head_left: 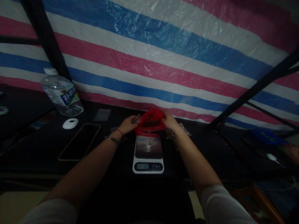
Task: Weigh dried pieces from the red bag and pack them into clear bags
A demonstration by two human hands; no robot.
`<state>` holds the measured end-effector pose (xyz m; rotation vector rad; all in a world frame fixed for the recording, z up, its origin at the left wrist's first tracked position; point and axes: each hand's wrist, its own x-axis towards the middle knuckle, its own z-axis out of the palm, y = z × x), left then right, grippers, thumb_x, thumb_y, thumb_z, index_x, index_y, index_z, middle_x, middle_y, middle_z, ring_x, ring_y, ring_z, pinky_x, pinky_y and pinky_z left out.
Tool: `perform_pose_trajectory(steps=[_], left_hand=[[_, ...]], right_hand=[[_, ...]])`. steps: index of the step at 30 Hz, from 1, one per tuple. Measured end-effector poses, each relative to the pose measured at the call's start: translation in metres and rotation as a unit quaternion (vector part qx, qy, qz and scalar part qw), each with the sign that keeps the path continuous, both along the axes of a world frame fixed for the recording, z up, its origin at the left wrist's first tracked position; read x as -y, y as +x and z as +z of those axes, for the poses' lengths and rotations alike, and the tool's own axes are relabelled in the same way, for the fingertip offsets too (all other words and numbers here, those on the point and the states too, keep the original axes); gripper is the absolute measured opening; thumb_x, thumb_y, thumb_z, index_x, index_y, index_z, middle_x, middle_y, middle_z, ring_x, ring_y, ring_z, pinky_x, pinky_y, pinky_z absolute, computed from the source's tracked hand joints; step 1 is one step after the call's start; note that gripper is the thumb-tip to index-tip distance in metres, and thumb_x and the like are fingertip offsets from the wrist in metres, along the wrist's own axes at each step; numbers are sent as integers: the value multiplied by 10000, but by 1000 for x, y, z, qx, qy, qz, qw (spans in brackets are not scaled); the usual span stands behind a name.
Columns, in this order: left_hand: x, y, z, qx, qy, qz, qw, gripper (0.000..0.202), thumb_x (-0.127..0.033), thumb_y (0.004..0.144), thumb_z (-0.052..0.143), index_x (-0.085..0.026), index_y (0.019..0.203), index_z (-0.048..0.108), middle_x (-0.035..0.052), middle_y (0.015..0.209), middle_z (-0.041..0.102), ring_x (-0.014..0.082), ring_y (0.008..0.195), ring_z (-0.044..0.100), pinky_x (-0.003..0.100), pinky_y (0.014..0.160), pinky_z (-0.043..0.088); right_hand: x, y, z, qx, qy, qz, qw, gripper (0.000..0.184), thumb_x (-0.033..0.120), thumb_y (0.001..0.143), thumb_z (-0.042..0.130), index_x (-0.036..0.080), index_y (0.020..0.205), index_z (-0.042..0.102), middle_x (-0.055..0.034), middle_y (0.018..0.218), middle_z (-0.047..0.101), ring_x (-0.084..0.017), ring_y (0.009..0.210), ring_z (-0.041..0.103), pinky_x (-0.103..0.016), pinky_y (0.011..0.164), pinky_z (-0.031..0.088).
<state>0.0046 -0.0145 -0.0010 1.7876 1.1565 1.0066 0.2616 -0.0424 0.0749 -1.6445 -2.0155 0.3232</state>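
A red plastic bag (151, 122) with dark contents sits just behind a white kitchen scale (148, 153) on the dark table. My left hand (128, 124) is closed on the bag's left edge and also seems to pinch a small clear piece of plastic. My right hand (170, 121) grips the bag's right edge. The two hands hold the bag's mouth spread apart. The scale's shiny platform has nothing on it. A wrinkled clear plastic bag (177, 133) lies under my right wrist.
A clear water bottle (62, 93) stands at the back left, with a small white oval object (70, 123) before it. A dark phone (79, 141) lies left of the scale, a small clear bag (102, 114) behind it. A striped tarp (163, 56) hangs behind.
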Motion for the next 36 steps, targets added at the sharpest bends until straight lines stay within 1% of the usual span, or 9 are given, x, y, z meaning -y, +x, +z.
perform_pose_trajectory(steps=[5,10,17,20,23,28,32,34,36], left_hand=[[-6,5,-5,135,-47,63,988,361,-241,619,648,-146,967,634,62,899,692,208,795,641,295,702,503],[-3,11,-3,237,-92,68,965,364,-240,590,683,-137,934,625,63,862,690,194,768,640,309,710,519],[1,15,4,346,-81,56,933,376,-245,582,694,-141,932,602,43,851,664,166,736,625,309,722,515],[0,12,4,341,-56,59,937,341,-248,599,675,-147,917,602,33,848,656,156,724,619,297,718,510],[-1,6,2,269,-25,59,961,327,-246,612,642,-154,924,616,35,868,663,173,762,627,303,736,510],[0,-2,-1,68,-3,7,998,391,-232,575,661,-178,962,651,46,922,687,227,865,637,328,799,504],[1,0,-3,70,-10,-21,997,413,-276,612,630,-161,1008,627,58,980,677,225,890,636,344,823,499],[-1,2,-5,104,-23,-41,993,409,-292,632,614,-146,1013,612,68,997,670,214,890,636,340,823,499],[-3,4,-7,123,-31,-46,991,401,-287,631,613,-139,1004,608,77,1009,665,208,891,635,336,829,495]], right_hand=[[-19,-17,7,-88,132,49,986,503,68,727,412,156,1210,522,-88,1198,617,-188,1105,567,-366,1006,409],[-18,-28,9,-112,170,54,977,435,103,734,417,156,1134,579,-90,1139,644,-199,1058,585,-368,977,428],[-8,-7,8,-137,186,1,973,387,145,741,448,161,1097,600,-81,1074,669,-200,964,615,-353,902,467],[3,0,-1,-136,181,-36,973,404,154,746,457,152,1129,586,-89,1079,666,-203,953,621,-349,891,470],[20,3,-19,-100,142,-53,983,414,145,757,471,137,1159,567,-104,1128,648,-201,1005,610,-334,925,448],[44,6,-43,9,-50,-73,996,411,140,768,525,153,1177,548,-101,1098,656,-202,1002,620,-290,881,458],[54,12,-32,70,-83,-121,987,449,199,765,575,156,1209,533,-116,1080,646,-237,1003,615,-320,879,454],[56,11,-18,77,-28,-129,988,512,253,762,604,150,1254,504,-135,1155,601,-247,1062,580,-341,922,435],[55,5,-4,67,44,-98,992,424,252,803,564,157,1215,543,-127,1180,583,-225,1086,557,-333,960,412]])
